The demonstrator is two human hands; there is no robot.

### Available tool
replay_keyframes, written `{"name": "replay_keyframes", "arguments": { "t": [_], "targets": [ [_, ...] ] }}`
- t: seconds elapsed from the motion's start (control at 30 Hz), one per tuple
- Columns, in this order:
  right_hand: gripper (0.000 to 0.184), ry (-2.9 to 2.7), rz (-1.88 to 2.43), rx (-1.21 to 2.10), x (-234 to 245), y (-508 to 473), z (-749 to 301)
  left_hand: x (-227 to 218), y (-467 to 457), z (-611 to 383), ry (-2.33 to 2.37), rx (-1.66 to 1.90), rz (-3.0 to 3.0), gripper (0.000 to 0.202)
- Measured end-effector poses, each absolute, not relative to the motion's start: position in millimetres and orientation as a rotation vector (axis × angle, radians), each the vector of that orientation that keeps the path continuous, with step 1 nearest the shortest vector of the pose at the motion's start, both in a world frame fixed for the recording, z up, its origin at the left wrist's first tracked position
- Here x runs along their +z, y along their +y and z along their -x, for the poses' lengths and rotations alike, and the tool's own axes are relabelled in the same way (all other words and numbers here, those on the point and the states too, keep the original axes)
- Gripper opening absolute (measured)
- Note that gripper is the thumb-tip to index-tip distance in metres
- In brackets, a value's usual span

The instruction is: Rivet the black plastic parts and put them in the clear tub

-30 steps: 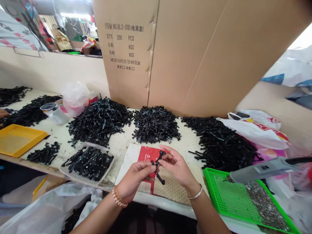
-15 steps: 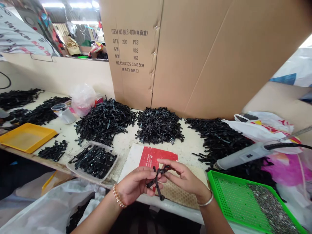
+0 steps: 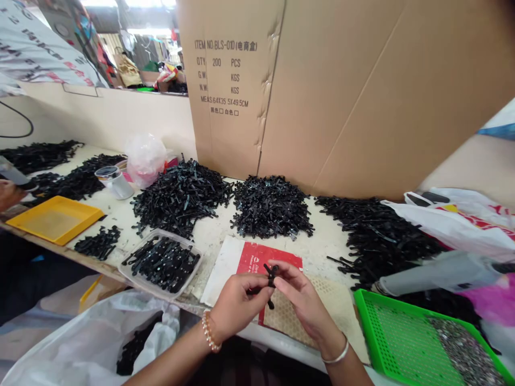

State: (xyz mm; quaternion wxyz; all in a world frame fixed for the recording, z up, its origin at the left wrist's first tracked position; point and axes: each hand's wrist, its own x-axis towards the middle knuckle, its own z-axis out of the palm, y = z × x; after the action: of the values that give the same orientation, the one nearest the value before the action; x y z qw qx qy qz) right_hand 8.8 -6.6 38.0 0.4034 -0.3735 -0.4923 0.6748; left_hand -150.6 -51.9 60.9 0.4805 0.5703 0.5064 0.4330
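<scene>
My left hand (image 3: 237, 303) and my right hand (image 3: 300, 297) meet over the front edge of the table, both pinching a small black plastic part (image 3: 270, 274) made of crossed strips. The part sits above a red and white card (image 3: 257, 257) and a honeycomb mat (image 3: 322, 305). Three heaps of black plastic strips lie behind: left heap (image 3: 183, 195), middle heap (image 3: 271, 206), right heap (image 3: 382, 238). A clear tray of black strips (image 3: 163, 262) is to the left of my left hand.
A green mesh tray (image 3: 402, 332) with small metal pieces sits at the right, with a grey power tool (image 3: 434, 273) hanging above it. A yellow tray (image 3: 52, 220), a cup (image 3: 115, 182) and plastic bags are on the table. A tall cardboard box (image 3: 341, 91) stands behind. Another person's hand (image 3: 8, 193) shows at the far left.
The black part was turned and folded closer between my fingers. The view shifted left, and the grey tool swung to the right.
</scene>
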Motion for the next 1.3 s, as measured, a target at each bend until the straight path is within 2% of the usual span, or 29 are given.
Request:
{"name": "replay_keyframes", "arguments": {
  "t": [0.2, 0.33, 0.53, 1.0, 1.1, 1.2, 1.3],
  "targets": [
    [0.039, -1.046, 1.041, 1.700, 42.2, 4.3, -0.3, 57.3, -51.9, 153.8, 1.227, 1.063, -1.333, 0.025],
    [0.041, -1.287, 1.053, 1.572, 56.7, 15.8, -7.0, 63.6, -52.5, 161.7, 1.178, 1.079, -1.051, 0.034],
    [0.033, -1.668, 0.993, 1.627, 77.9, 20.2, -15.0, 76.6, -53.4, 168.7, 1.035, 0.987, -0.872, 0.038],
    [0.025, -1.855, 0.877, 1.816, 93.7, 28.5, -22.7, 72.3, -54.0, 170.5, 0.974, 0.814, -0.830, 0.042],
    [0.027, -1.846, 0.868, 1.891, 89.0, 31.8, -22.7, 69.1, -53.5, 170.6, 0.984, 0.817, -0.858, 0.041],
    [0.038, -1.877, 0.830, 1.971, 85.8, 40.5, -17.6, 60.4, -52.9, 172.5, 1.040, 0.845, -0.919, 0.043],
    [0.046, -1.920, 0.856, 1.889, 85.3, 65.8, -0.3, 46.7, -52.2, 179.5, 1.142, 0.891, -0.972, 0.047]
  ]
}}
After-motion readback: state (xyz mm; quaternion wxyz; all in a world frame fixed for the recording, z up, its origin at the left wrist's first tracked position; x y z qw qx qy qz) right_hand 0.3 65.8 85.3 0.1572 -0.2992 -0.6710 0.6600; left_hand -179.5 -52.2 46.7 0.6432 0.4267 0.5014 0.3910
